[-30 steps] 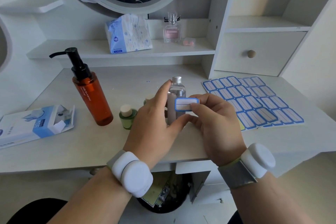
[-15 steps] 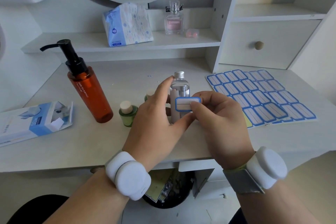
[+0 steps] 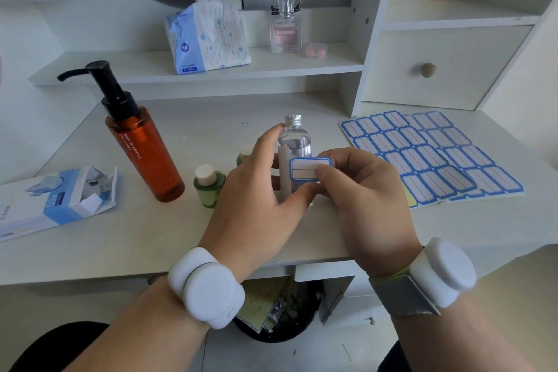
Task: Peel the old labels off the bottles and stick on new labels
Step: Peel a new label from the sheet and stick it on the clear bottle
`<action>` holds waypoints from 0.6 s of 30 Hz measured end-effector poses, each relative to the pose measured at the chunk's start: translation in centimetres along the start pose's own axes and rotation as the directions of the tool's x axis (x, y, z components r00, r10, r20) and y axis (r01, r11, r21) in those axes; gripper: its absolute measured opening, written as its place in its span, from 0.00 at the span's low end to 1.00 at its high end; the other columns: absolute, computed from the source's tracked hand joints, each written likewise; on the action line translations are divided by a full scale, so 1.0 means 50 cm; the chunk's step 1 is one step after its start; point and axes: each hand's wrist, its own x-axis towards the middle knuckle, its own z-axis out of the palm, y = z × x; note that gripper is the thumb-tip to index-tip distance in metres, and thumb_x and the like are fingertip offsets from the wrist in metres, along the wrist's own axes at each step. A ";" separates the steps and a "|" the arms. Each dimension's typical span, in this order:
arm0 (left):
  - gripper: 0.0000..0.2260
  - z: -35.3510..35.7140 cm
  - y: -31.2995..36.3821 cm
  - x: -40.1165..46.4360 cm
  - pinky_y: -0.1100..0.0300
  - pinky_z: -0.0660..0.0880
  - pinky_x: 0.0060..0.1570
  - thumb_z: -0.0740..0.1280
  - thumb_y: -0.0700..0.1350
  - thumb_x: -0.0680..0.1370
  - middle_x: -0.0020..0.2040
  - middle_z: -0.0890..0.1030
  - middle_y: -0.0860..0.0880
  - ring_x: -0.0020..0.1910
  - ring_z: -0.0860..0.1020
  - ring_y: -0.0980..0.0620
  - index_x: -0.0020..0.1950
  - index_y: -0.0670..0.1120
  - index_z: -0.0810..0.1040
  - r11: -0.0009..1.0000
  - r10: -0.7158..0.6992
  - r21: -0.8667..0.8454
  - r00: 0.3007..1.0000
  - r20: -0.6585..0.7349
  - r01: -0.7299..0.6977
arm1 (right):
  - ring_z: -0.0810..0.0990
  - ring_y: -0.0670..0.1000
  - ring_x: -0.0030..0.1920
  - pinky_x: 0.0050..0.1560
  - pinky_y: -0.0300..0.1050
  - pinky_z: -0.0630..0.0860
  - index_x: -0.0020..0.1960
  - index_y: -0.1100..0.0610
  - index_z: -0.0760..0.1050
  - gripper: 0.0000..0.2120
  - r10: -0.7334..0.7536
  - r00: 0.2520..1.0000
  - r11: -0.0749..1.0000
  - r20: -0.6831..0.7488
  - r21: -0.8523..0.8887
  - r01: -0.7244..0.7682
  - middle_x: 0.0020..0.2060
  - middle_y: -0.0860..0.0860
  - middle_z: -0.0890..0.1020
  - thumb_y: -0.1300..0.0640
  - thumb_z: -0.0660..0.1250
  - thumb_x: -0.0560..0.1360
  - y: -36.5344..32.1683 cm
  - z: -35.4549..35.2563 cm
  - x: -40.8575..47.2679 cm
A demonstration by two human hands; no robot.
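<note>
A small clear bottle (image 3: 295,139) with a silver screw cap stands upright at the middle of the desk. My left hand (image 3: 256,199) grips it, forefinger up by the shoulder and thumb low on the front. A pale strip runs down the bottle's left side. My right hand (image 3: 365,193) pinches a white label with a blue border (image 3: 305,168) and holds it against the front of the bottle. The label sheet (image 3: 428,157) lies flat to the right, with one slot bare near its front edge.
An orange pump bottle (image 3: 145,151) stands to the left, with two small green bottles (image 3: 208,184) beside my left hand. An open blue-and-white box (image 3: 57,202) lies at far left. A tissue pack (image 3: 208,36) and perfume bottle (image 3: 285,27) sit on the shelf. A bin (image 3: 280,311) is under the desk.
The hands, bottle and label keep the same hold. Only my head has shifted a little, so the scene sits slightly lower and closer.
</note>
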 end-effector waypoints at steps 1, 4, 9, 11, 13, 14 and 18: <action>0.37 0.000 -0.001 0.000 0.49 0.82 0.52 0.73 0.63 0.72 0.61 0.81 0.57 0.55 0.83 0.54 0.78 0.63 0.62 1.000 -0.002 0.002 1.000 0.001 0.002 | 0.85 0.59 0.46 0.52 0.62 0.82 0.43 0.57 0.84 0.09 0.002 1.000 1.000 -0.002 -0.004 -0.002 0.41 0.54 0.87 0.53 0.67 0.70 0.000 0.000 0.000; 0.37 0.000 -0.003 0.001 0.49 0.82 0.51 0.75 0.61 0.73 0.60 0.81 0.58 0.55 0.83 0.55 0.78 0.63 0.61 1.000 -0.004 -0.001 1.000 0.006 0.004 | 0.85 0.57 0.46 0.53 0.61 0.82 0.43 0.56 0.84 0.09 0.001 1.000 1.000 -0.002 -0.016 -0.001 0.41 0.52 0.87 0.53 0.67 0.70 -0.001 0.001 0.001; 0.37 0.001 0.000 -0.001 0.49 0.82 0.51 0.72 0.63 0.71 0.59 0.81 0.59 0.55 0.83 0.55 0.78 0.63 0.62 1.000 -0.005 -0.021 1.000 0.002 0.005 | 0.85 0.55 0.45 0.52 0.58 0.82 0.42 0.55 0.84 0.09 -0.001 1.000 0.999 -0.007 -0.032 0.001 0.41 0.51 0.87 0.53 0.67 0.69 -0.002 0.001 0.000; 0.36 0.001 0.000 0.000 0.49 0.82 0.51 0.74 0.61 0.73 0.58 0.82 0.58 0.54 0.84 0.56 0.77 0.63 0.62 1.000 -0.006 -0.026 1.000 0.002 0.006 | 0.85 0.54 0.45 0.52 0.58 0.83 0.42 0.54 0.84 0.09 -0.004 1.000 0.999 -0.010 -0.037 0.003 0.41 0.50 0.87 0.53 0.67 0.69 -0.003 0.001 0.000; 0.35 0.000 0.000 0.000 0.50 0.83 0.50 0.75 0.59 0.74 0.58 0.82 0.59 0.53 0.84 0.56 0.77 0.62 0.63 1.000 -0.007 -0.026 1.000 -0.002 0.007 | 0.85 0.54 0.45 0.53 0.58 0.82 0.43 0.54 0.84 0.09 -0.001 1.000 0.999 -0.013 -0.039 0.000 0.40 0.50 0.87 0.53 0.67 0.69 -0.003 0.002 0.000; 0.35 0.000 0.001 -0.001 0.50 0.83 0.50 0.76 0.58 0.74 0.58 0.82 0.59 0.53 0.83 0.56 0.77 0.62 0.63 1.000 -0.007 -0.024 1.000 -0.004 0.007 | 0.85 0.54 0.45 0.53 0.59 0.82 0.42 0.54 0.84 0.09 0.000 1.000 0.999 -0.015 -0.041 -0.001 0.40 0.50 0.87 0.53 0.67 0.69 -0.003 0.002 0.000; 0.35 0.000 0.001 -0.002 0.50 0.83 0.51 0.75 0.60 0.74 0.58 0.82 0.59 0.55 0.83 0.55 0.77 0.63 0.62 0.999 -0.008 -0.035 1.000 -0.004 0.008 | 0.85 0.55 0.45 0.52 0.60 0.82 0.43 0.54 0.84 0.09 -0.005 1.000 0.999 -0.021 -0.052 0.004 0.40 0.50 0.87 0.52 0.67 0.69 -0.002 0.003 0.000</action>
